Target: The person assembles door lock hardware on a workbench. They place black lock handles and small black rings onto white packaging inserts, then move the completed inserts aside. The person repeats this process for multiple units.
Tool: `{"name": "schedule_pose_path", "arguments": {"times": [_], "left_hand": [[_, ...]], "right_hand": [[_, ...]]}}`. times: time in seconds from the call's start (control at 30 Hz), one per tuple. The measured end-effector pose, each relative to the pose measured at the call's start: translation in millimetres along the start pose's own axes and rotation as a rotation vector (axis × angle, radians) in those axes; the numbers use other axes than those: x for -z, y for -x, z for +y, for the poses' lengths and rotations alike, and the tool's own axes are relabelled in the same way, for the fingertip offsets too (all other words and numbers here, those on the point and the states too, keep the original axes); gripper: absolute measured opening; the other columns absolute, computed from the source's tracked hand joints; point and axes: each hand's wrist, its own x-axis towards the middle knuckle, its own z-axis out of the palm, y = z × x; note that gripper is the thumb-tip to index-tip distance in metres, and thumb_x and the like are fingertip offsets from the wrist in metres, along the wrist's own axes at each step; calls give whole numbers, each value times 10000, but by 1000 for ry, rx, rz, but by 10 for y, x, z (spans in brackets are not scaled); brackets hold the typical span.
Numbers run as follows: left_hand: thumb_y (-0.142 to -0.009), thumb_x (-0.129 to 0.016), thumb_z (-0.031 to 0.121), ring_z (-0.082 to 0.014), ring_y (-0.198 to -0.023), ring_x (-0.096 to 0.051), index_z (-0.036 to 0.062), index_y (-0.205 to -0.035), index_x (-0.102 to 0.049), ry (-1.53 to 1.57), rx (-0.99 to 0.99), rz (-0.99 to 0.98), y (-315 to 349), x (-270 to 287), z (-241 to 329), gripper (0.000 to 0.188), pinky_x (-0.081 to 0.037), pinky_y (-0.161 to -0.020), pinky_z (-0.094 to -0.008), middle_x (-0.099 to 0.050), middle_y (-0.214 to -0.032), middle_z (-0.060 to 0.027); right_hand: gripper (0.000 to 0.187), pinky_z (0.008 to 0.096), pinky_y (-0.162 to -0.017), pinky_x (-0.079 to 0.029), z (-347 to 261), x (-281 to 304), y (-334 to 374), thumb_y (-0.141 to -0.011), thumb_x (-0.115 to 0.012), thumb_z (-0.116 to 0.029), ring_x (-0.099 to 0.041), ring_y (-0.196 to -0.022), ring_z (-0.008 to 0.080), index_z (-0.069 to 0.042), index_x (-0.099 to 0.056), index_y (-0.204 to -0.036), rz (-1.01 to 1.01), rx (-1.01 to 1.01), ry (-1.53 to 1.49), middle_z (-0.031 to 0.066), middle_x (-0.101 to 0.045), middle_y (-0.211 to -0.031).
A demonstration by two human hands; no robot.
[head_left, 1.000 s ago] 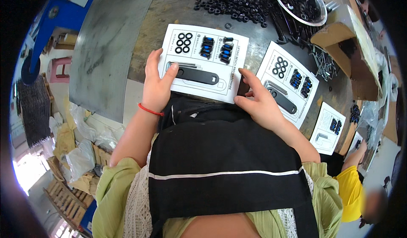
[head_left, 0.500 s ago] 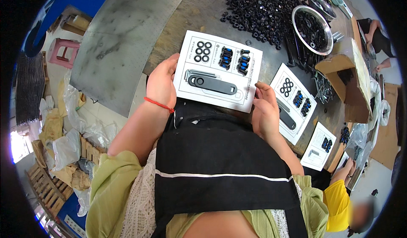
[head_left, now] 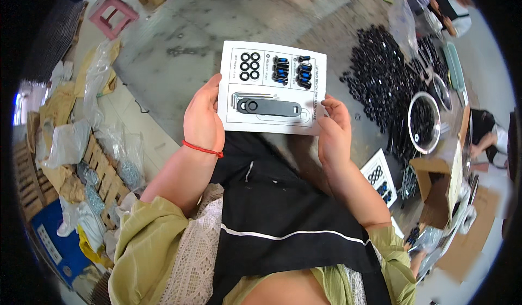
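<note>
A white card (head_left: 228,82) is held up in front of me, tilted slightly, gripped at both side edges. On it sit several black rings (head_left: 245,76), two groups of black bolts with blue patches (head_left: 280,71), L-shaped hex keys (head_left: 254,95) and a flat black bar-shaped tool (head_left: 274,108) with a slot at one end. My left hand (head_left: 204,117), with a red cord at the wrist, closes on the card's left edge, its fingers mostly hidden behind. My right hand (head_left: 334,134) pinches the right edge, fingers curled.
A grey metal tabletop (head_left: 201,19) spreads beyond the card. To the right lie a heap of black hardware (head_left: 375,76), a metal bowl (head_left: 424,123), a cardboard box (head_left: 435,196) and another filled card (head_left: 379,177). A pink stool (head_left: 111,14) and pallets (head_left: 106,177) stand left. Other people work at right.
My view has turned left, so the heap, bowl and other cards sit farther right. Both hands still hold the card, which has moved along with me and lies more level.
</note>
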Motion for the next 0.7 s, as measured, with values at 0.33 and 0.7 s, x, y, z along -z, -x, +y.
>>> {"name": "schedule_pose_path", "arguments": {"times": [0.33, 0.7], "left_hand": [[-992, -446, 203, -269, -1295, -452, -132, -1394, -397, 37, -167, 261, -356, 504, 315, 526, -320, -1118, -381, -476, -1424, -191], [-901, -497, 72, -276, -1431, -269, -106, -1425, -388, 43, -141, 340, -398, 757, 421, 564, -166, -1193, -380, -364, -1502, -202]], "right_hand": [[353, 325, -938, -443, 388, -972, -1228, -767, -502, 66, -542, -1089, 210, -9, -528, -1110, -238, 70, 248, 96, -511, -1275], [377, 426, -911, -444, 512, -1551, -1758, -722, -606, -78, -549, -1035, 369, 13, -554, -1084, -372, 313, 704, 211, -606, -1066]]}}
